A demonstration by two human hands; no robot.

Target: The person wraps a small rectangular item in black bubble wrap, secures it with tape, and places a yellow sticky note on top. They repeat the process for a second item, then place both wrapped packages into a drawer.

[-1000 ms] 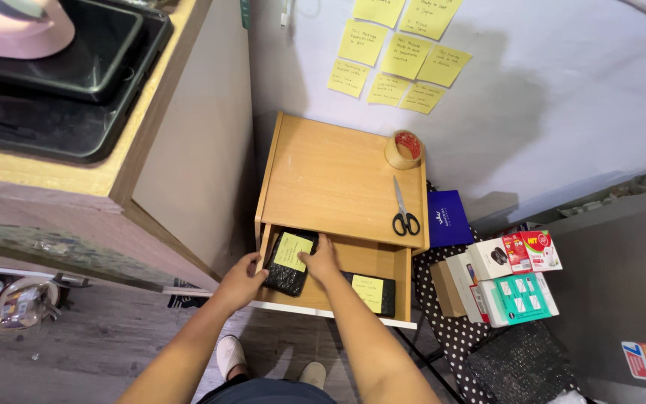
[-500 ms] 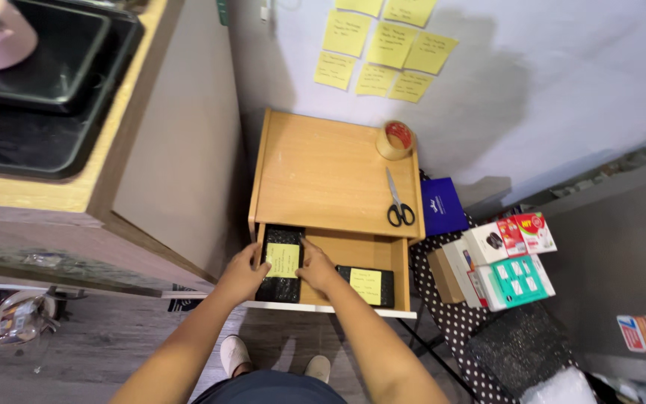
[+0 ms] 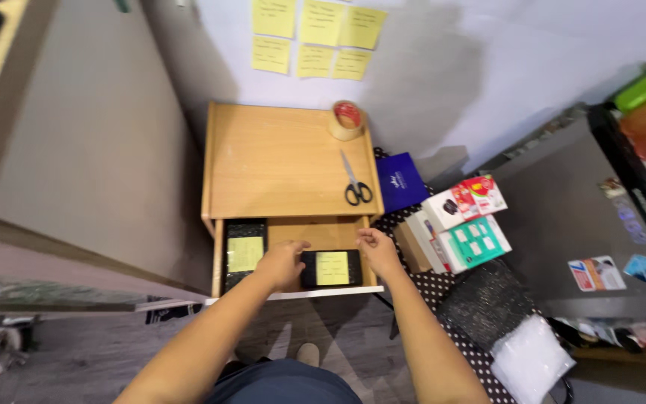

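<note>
Hands (image 3: 285,263) on black pkg (image 3: 330,268), lengthwise left-right

Small wooden surface (image 3: 278,161) against the wall; tape roll (image 3: 346,120) and black-handled scissors (image 3: 355,182) on top; open drawer (image 3: 293,232) beneath holding two black packets.

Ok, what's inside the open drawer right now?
Inside the open drawer lie two black packages, each with a yellow sticky note: one at the left, one at the right between the left hand and right hand. The tabletop hides the drawer's back.
</note>
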